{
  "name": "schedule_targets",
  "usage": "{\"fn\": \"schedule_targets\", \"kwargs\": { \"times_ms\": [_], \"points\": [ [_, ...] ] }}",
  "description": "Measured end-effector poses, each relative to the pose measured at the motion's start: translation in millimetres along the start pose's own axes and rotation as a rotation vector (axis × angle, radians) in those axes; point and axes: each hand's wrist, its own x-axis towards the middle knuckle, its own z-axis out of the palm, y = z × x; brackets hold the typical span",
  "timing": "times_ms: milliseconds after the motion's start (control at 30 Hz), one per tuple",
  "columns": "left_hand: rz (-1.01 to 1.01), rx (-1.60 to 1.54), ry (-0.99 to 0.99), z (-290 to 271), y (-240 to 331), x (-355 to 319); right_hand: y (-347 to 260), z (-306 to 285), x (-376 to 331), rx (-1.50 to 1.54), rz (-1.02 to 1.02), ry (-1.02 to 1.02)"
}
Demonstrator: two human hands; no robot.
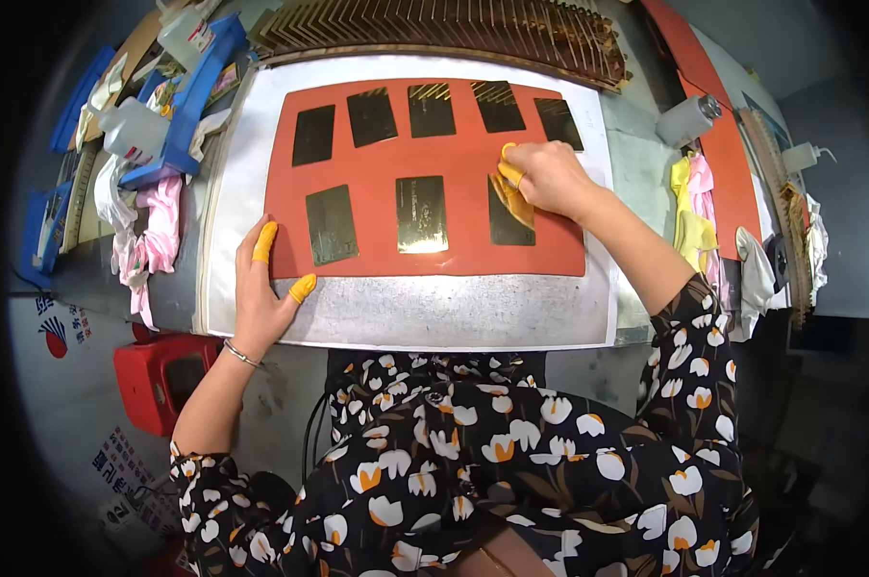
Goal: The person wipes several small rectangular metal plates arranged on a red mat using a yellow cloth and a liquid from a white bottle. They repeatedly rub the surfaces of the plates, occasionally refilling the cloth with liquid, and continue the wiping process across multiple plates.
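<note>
Several dark, shiny rectangular cards lie in two rows on a red mat (377, 173). My right hand (550, 178), with yellow finger cots, is closed on a thin yellow-gold piece (514, 204) at the right end of the near row. That piece covers part of a dark card (511, 229); its exact kind is unclear. Left of it lies a card with pale markings (421, 213), and farther left another dark card (331, 223). My left hand (260, 293) is open at the mat's lower left corner, yellow cots on thumb and a finger, holding nothing.
Beneath the mat is a white sheet (237, 183) with a grey metallic strip (454, 313) in front. A slotted rack (444, 34) spans the back. Blue trays (180, 135), a bottle (132, 130) and pink cloth (162, 226) are left; a grey bottle (686, 120) and yellow cloth (689, 216) right.
</note>
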Motion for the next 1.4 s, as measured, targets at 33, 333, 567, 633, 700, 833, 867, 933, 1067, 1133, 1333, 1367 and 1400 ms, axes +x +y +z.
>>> {"fn": "schedule_targets", "kwargs": {
  "times_ms": [33, 333, 567, 633, 700, 833, 867, 933, 1067, 1133, 1333, 1367, 1400],
  "points": [
    [0.005, 0.004, 0.000, -2.5, -2.3, 1.7, -5.0, -1.9, -3.8, 0.040, -0.059, -0.045],
    [0.004, 0.000, -0.016, -1.9, -6.0, -2.0, -27.0, 0.7, -12.6, 0.082, -0.080, -0.106],
    [-0.017, -0.006, -0.020, -2.9, -7.7, -1.5, -15.2, -3.0, -13.4, 0.118, -0.136, -0.121],
    [-0.012, -0.008, -0.004, -1.1, -6.4, -2.2, -28.8, -9.0, -39.9, 0.151, -0.247, -0.218],
    [0.009, -0.007, 0.025, 0.4, -6.4, -2.9, -23.4, -11.1, -48.7, 0.157, -0.174, -0.145],
    [0.035, 0.014, -0.005, -1.2, -5.3, -2.0, -19.5, -16.8, -53.4, 0.099, -0.168, -0.106],
    [0.035, 0.034, -0.008, -0.7, -6.6, -2.1, -25.3, -15.7, -58.1, 0.118, -0.178, -0.124],
    [0.016, 0.017, -0.003, -1.8, -4.9, -0.1, -22.5, -11.5, -58.9, 0.130, -0.205, -0.073],
    [0.011, 0.011, -0.015, -1.2, -7.3, -2.5, -20.0, -10.5, -60.6, 0.112, -0.205, -0.076],
    [0.018, 0.013, -0.009, -0.4, -8.2, -1.8, -11.6, -8.2, -59.3, 0.102, -0.202, -0.022],
    [0.036, 0.016, -0.009, -0.4, -8.3, 2.6, -10.4, -1.2, -23.3, 0.038, -0.075, -0.072],
    [0.015, 0.016, -0.005, -1.5, -7.6, 0.3, -31.8, -1.5, -31.7, 0.067, -0.134, -0.117],
    [0.010, 0.030, 0.002, -3.5, -7.2, -3.2, -47.5, -1.8, -43.2, 0.086, -0.219, -0.168]
  ]
}}
